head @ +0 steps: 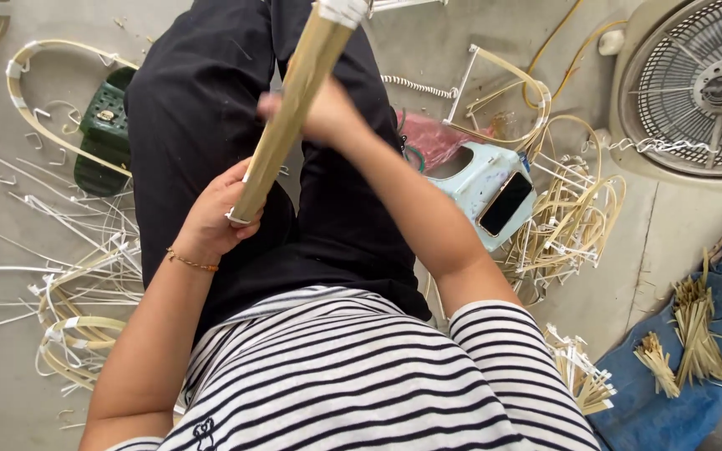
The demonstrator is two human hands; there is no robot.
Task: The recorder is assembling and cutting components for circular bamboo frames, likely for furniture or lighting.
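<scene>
A person in a striped shirt (353, 376) and black trousers (211, 108) sits on a concrete floor (678, 242), gripping a bundle of pale bamboo strips (286, 117) over the lap. The bundle slants from the lower left up toward the top edge of the frame, where white tape (343, 10) binds it; a second band wraps its lower end.

The left hand (211, 221) is closed around the lower end of the bundle, thumb lying along it, a thin gold bracelet (191, 263) on the wrist. The right hand (323, 108) is blurred and sits against the bundle's middle, partly behind it; it appears wrapped around the strips, though the fingers cannot be made out clearly.

To the right of the bundle, beside the knee, a pale blue plastic stool (482, 179) carries a dark phone (505, 203), with a pink plastic bag (432, 138) just beside it. Further right of the bundle, loose coils of bamboo strip (574, 221) lie near a beige floor fan (695, 83). Left of the bundle, a green sandal (104, 125) rests inside a bent bamboo hoop (31, 96), with white ties (60, 234) and more coils scattered below it. At the far lower right, short bamboo offcuts (695, 334) lie on blue cloth (678, 401).
</scene>
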